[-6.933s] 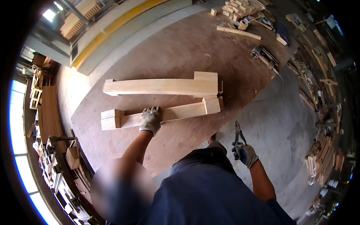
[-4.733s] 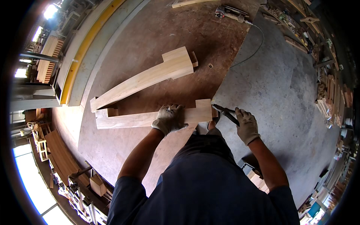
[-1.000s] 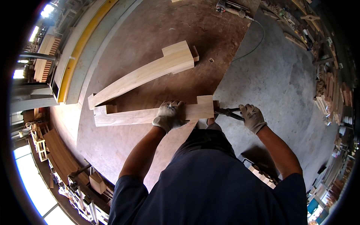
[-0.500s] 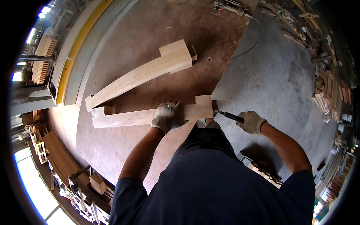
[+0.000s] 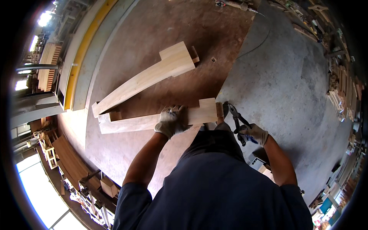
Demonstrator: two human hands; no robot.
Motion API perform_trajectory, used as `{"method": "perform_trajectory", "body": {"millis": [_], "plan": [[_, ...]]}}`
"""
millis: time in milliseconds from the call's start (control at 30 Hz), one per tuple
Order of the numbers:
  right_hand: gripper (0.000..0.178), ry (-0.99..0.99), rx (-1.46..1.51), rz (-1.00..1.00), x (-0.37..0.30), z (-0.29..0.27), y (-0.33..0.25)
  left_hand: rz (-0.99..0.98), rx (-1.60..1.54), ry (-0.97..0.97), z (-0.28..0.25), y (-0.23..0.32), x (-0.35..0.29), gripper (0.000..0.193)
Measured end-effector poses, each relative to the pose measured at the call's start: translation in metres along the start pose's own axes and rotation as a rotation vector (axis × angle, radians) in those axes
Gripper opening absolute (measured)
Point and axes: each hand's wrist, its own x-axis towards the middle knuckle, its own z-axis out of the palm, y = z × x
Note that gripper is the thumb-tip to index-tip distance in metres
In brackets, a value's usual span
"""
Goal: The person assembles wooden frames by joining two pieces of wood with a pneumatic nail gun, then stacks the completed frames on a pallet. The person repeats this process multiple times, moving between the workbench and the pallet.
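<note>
A pale, shaped wooden piece with a stepped right end lies across in front of me. My left hand, in a white work glove, is wrapped over it near its right part. From its right end a darker wooden tenon sticks out. My gloved right hand holds black-handled pincers, their handles spread and their dark head close beside the tenon; whether the jaws touch it I cannot tell. A second, curved wooden piece lies beyond, slanting up to the right, its left end against the nearer piece.
Both pieces lie over a brown board; grey concrete floor spreads to the right. A corded power tool rests at the far edge. A yellow-striped beam runs along the left. Timber stacks line the right side.
My right hand has turned the pincers, and their handles have spread with the head now upright beside the tenon. The left hand keeps its hold; the whole view has shifted slightly.
</note>
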Motion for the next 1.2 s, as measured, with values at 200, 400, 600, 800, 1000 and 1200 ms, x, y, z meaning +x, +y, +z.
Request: {"method": "perform_trajectory", "body": {"millis": [200, 400, 600, 800, 1000, 1200], "plan": [[0.026, 0.160, -0.138, -0.053, 0.002, 0.007, 0.015, -0.026, 0.026, -0.048, -0.004, 0.004, -0.001, 0.079], [0.010, 0.393, -0.038, 0.009, 0.014, 0.015, 0.021, 0.079, -0.076, 0.069, -0.002, -0.007, -0.011, 0.094], [0.008, 0.608, -0.031, 0.009, -0.001, 0.011, 0.045, -0.095, 0.124, 0.241, 0.010, -0.067, -0.072, 0.105], [0.008, 0.686, 0.095, 0.028, 0.007, 0.016, 0.045, -0.072, 0.113, -0.090, -0.021, -0.086, -0.079, 0.104], [0.009, 0.693, 0.104, -0.018, 0.000, 0.021, 0.047, -0.053, -0.178, -0.410, -0.073, -0.086, -0.045, 0.096], [0.020, 0.610, 0.045, -0.041, 0.007, 0.008, 0.067, -0.140, -0.082, -0.175, -0.068, -0.081, -0.046, 0.100]]}}
